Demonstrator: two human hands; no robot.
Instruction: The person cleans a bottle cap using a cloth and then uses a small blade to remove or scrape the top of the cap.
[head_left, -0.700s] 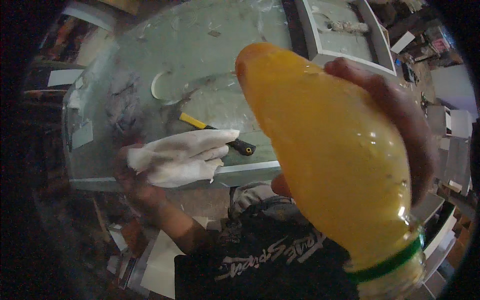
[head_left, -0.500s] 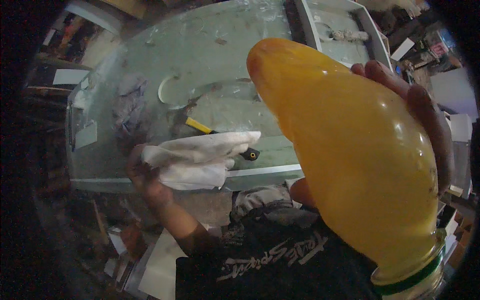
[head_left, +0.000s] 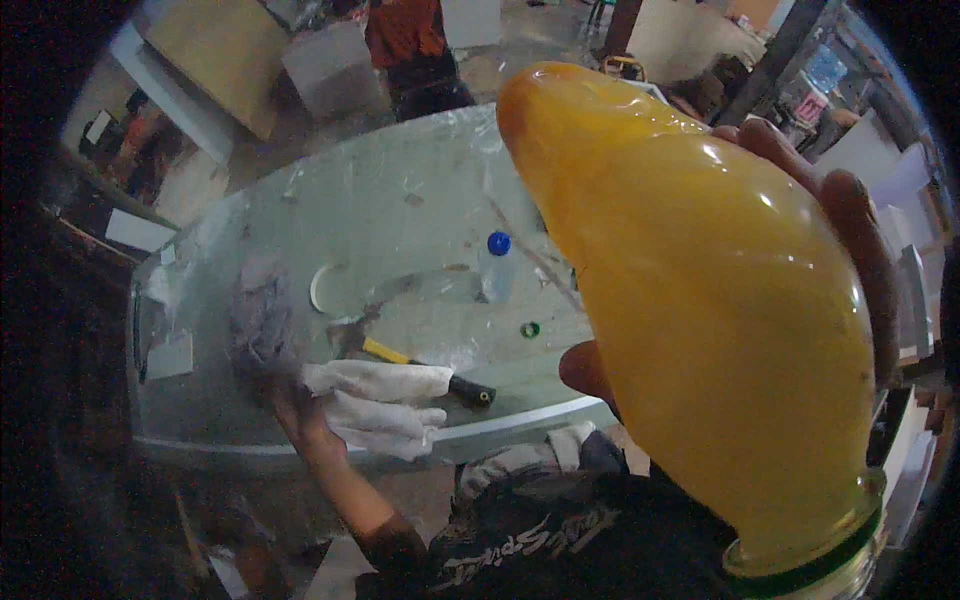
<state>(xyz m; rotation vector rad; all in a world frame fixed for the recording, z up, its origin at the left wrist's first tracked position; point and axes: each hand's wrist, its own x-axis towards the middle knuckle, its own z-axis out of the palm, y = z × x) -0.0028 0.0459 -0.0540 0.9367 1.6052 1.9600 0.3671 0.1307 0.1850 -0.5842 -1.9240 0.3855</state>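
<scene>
Close in front of me, my right hand (head_left: 850, 230) grips a clear bottle of yellow-orange liquid (head_left: 720, 290). Its fingers wrap the far side and the thumb shows on the near left. The bottle is tilted, its neck with a green ring toward me at lower right and its base pointing away to the upper left. My left hand (head_left: 300, 415) is closed on white cloth gloves (head_left: 385, 385) over the table's near edge. Just beyond the gloves lies a tool with a yellow-and-black handle (head_left: 390, 352), partly covered by them.
On the pale green table (head_left: 400, 240) are a blue-capped clear bottle (head_left: 497, 268), a small green bottle cap (head_left: 530, 329), a white ring-shaped piece (head_left: 320, 289) and crumpled plastic (head_left: 262, 305). A person in an orange-red top (head_left: 408, 35) stands beyond the far edge. Boards (head_left: 215, 60) stand at far left.
My view has tilted up, bringing the table's far edge, the person and the blue-capped bottle into sight. Both hands keep their hold; the gloves sit lower in view.
</scene>
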